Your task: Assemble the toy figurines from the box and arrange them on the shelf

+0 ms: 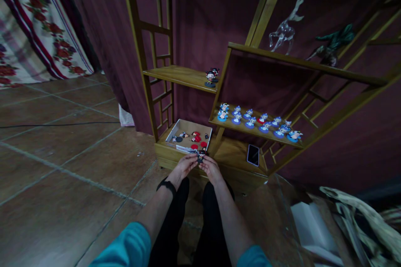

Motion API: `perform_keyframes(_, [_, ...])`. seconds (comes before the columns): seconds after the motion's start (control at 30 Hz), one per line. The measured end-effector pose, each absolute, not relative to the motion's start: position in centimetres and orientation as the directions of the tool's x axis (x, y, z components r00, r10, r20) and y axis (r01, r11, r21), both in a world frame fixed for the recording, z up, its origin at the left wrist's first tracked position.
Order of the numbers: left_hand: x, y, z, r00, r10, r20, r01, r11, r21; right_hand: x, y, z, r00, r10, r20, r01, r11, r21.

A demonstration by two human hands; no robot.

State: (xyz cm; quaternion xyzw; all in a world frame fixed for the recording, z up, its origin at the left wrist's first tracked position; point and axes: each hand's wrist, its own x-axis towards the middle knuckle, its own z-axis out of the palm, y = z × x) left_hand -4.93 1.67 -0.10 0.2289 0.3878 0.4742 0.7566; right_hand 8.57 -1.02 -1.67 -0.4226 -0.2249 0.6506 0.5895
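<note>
A small dark-haired figurine (pixel 201 155) on a dark round base is pinched between my two hands, just in front of a cardboard box. My left hand (pixel 185 164) closes on it from the left, my right hand (pixel 210 167) from the right. The open box (pixel 191 124) stands on the lowest shelf. Inside lie several loose figurines in red, black and white, among them a red one (pixel 196 137). Two dark-haired figurines, the front one (pixel 210 79) clearest, stand at the right end of the upper left shelf.
Rows of blue and purple figurines (pixel 250 122) line the middle right shelf (pixel 257 127). A phone (pixel 253 155) lies on the bottom shelf. Above, a clear glass horse (pixel 283 33) and a dark green sculpture (pixel 333 45) stand on the top shelf. White packaging (pixel 315 225) sits on the floor at right.
</note>
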Motion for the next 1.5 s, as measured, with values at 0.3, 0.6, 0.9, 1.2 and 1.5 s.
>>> perform_keyframes(0.3, [-5.0,1.6,0.3,0.293,0.869,-0.398,-0.515,0.495,0.700,8.5,-1.1,-1.1,0.029,0.963,-0.266,-0.589,-0.199,-0.783])
perform_keyframes(0.6, [-4.8,1.5,0.4,0.287,0.866,-0.409,-0.505,0.499,0.704,8.5,-1.1,-1.1,0.046,0.968,-0.247,-0.581,-0.176,-0.795])
perform_keyframes(0.9, [-4.7,1.4,0.7,0.247,0.876,-0.414,-0.490,0.482,0.727,8.4,-1.1,-1.2,0.078,0.966,-0.246,-0.589,-0.155,-0.793])
perform_keyframes(1.2, [-4.9,1.8,0.2,0.248,0.871,-0.424,-0.496,0.490,0.716,8.5,-1.1,-1.3,0.092,0.967,-0.239,-0.599,-0.138,-0.789])
perform_keyframes(1.5, [-5.0,2.1,-0.4,0.260,0.872,-0.415,-0.503,0.489,0.712,8.4,-1.1,-1.4,0.027,0.970,-0.242,-0.591,-0.180,-0.786])
